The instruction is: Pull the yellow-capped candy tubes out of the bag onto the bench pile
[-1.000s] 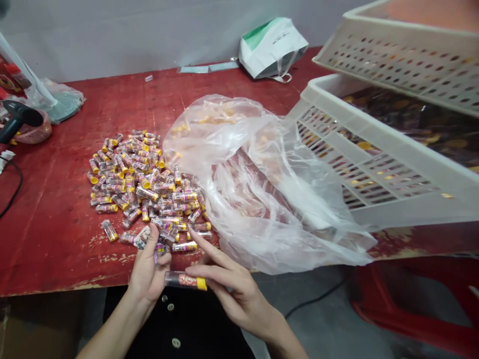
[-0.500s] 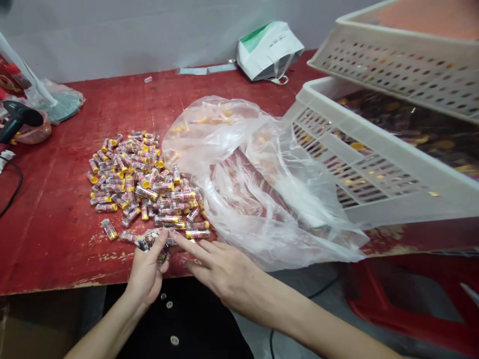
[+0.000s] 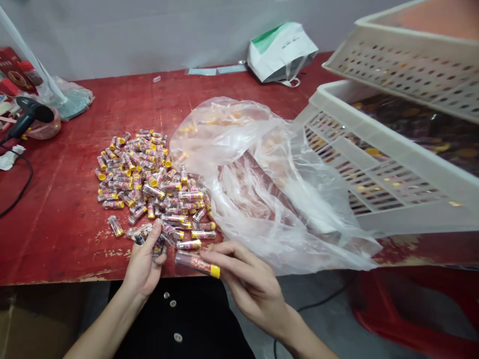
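A bunch of small printed pieces point(image 3: 158, 245) is clasped in my left hand point(image 3: 141, 271), thumb on top; their exact kind is hard to make out. Between the thumb and fingers of my right hand point(image 3: 252, 281) is a clear tube point(image 3: 191, 261) with a yellow cap and a printed label, held nearly level over the table's front edge. Just beyond both hands lies a heap of similar yellow-capped tubes point(image 3: 142, 174). One single tube point(image 3: 115, 226) lies apart at the heap's near left.
A crumpled clear plastic bag point(image 3: 262, 199) with more tubes inside spreads beside the heap. Two stacked white crates point(image 3: 392, 164) stand at right. At the back are a white-and-green bag point(image 3: 280, 52) and a lamp base point(image 3: 75, 102); a dark hair dryer point(image 3: 35, 112) is far left.
My right hand has pulled back to the right from beside the left hand and now holds a yellow-capped tube. My left hand keeps its bunch of printed pieces. The view has shifted slightly.
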Motion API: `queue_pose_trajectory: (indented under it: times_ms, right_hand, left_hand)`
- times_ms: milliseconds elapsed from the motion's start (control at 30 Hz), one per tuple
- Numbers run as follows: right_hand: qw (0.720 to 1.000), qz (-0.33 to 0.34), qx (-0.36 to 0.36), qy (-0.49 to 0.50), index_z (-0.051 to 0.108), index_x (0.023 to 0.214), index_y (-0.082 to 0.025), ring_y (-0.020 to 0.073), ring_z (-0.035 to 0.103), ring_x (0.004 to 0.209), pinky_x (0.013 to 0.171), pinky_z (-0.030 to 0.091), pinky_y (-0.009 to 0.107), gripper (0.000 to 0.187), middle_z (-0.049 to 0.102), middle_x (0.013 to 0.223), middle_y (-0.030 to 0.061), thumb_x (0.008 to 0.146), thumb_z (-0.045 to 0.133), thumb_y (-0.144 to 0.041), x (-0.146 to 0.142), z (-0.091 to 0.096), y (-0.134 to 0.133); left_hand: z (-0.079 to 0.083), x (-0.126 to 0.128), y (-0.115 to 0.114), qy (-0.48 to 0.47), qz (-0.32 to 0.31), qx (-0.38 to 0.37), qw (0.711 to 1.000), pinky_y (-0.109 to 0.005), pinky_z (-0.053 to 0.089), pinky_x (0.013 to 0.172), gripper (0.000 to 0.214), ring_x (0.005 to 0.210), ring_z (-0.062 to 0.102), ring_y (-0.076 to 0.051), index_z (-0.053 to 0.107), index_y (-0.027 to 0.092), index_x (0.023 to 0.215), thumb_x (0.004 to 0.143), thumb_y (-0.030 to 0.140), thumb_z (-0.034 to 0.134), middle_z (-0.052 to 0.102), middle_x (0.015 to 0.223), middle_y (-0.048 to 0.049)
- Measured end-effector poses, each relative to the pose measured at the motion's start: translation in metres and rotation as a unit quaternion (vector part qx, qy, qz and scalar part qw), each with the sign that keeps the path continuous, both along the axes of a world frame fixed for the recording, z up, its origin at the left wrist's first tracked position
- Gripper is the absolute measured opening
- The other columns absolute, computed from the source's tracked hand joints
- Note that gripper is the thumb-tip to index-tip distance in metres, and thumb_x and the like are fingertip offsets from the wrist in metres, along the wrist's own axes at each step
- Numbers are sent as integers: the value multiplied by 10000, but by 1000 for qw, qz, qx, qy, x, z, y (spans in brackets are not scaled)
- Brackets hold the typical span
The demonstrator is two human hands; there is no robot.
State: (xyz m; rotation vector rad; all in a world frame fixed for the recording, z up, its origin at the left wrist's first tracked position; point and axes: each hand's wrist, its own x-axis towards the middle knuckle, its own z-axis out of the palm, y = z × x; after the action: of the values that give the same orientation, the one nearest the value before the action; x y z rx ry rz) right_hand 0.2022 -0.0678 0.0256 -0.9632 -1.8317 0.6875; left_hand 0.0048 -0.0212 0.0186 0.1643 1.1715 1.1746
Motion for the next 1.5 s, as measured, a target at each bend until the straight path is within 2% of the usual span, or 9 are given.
queue_pose_trajectory:
  times_ms: [100,300,467,667,833,1133,1333,1433,1500]
  right_hand:
    - [996,-64,-14,54,667,1227,-246,171,661,902,755,558,281,434,651,982,71,909,498,-4,-8,-8,-3]
    - [992,-116,6,48,651,1276,-244,160,646,899,751,539,266,514,639,994,69,879,503,47,-15,-17,-8]
    - [989,-118,78,38,574,1381,-235,167,635,938,789,547,261,639,628,1041,81,837,518,97,-24,-26,-18]
    - [996,-65,35,54,477,1456,-197,262,583,1210,991,511,416,639,593,1311,154,865,530,40,-40,-36,-17]
    - [977,-155,29,147,686,1216,-266,205,658,979,840,544,370,517,706,1028,64,834,602,72,-50,-40,-9]
    - [957,-208,9,203,751,1050,-283,176,674,854,778,536,336,401,731,904,27,817,665,31,-54,-46,7]
    - [932,-269,-41,238,746,957,-243,181,678,852,757,553,316,177,721,899,41,887,634,-125,-48,-45,51]
    - [961,-256,-54,88,719,1069,-223,205,671,989,826,554,328,212,716,1076,79,907,593,-171,-7,-35,99]
    - [956,-275,-89,-46,713,1076,-198,223,652,1049,871,538,344,234,706,1123,103,916,551,-148,31,-26,138]
  left_hand:
    - [0,1,-2,-6,1,-3,1000,-124,253,355,391,558,493,-21,652,168,924,621,253,884,612,853,31]
    - [2,6,-7,-2,1,12,1000,-126,271,360,380,558,433,-26,615,156,845,611,276,889,556,804,41]
    - [4,13,-16,23,-20,46,998,-134,301,374,403,560,449,-48,617,155,813,564,273,911,584,743,29]
    - [-1,17,-26,39,-68,88,993,-124,305,374,483,607,521,-71,653,154,1087,675,308,851,701,883,-64]
    - [-6,21,-32,63,-86,108,988,-132,313,368,644,611,550,-87,566,200,1304,717,275,820,721,942,-83]
    - [-12,27,-23,78,-84,124,986,-146,332,372,657,566,495,-74,569,235,1334,723,260,812,676,870,-28]
    - [-6,18,5,37,-35,71,996,-174,514,541,458,776,682,-138,610,233,1283,836,277,705,717,1082,-86]
    - [-8,2,18,37,-13,32,999,-208,575,677,372,933,717,-181,642,229,1229,865,151,643,728,1136,-97]
    - [-11,-7,24,52,0,18,998,-221,589,718,346,945,724,-182,666,215,1185,862,96,624,742,1109,-92]
